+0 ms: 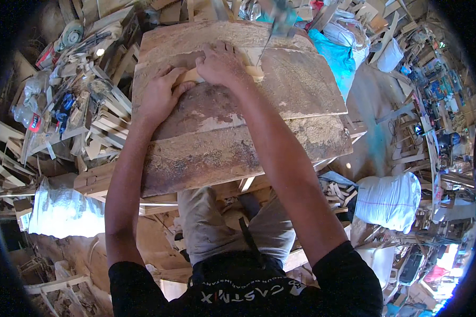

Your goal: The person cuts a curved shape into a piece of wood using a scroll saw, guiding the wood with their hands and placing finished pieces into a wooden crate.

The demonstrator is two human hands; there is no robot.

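Wood strip [255, 73] on sawdusty tabletop [307, 95], upper middle of frame, right end near thin blade [266, 48]. Left hand [163, 91] curled round left end, right hand [220, 64] half-closed over middle, holding it. Looks mid-job imo; cut line hidden, can't tell how much left.

Left hand [163, 91] holds and right hand [220, 64] overlies a wooden strip [191, 77] (near what seems a blade [264, 50]).

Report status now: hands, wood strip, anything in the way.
Left hand on wood strip's left end; right hand laid across it. Strip on tabletop. Thin blade near strip's right end; sawdust scattered about.
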